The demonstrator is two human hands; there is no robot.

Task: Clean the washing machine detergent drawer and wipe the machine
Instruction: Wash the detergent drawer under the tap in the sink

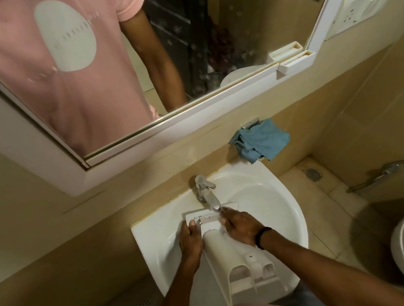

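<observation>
Curling my left hand (190,243) and right hand (240,229) round the white plastic detergent drawer (228,255), I see a chrome tap (208,194) just beyond my fingers (228,215).

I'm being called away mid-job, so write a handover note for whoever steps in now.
Left grip holds the detergent drawer by its left edge; right grip holds its right side.
The drawer lies over the sink, far end under the faucet. Blue cloth hangs on the wall above.
Done: drawer out and at the sink.
Left: finish washing it, refit it, wipe the machine, which is out of view.
</observation>
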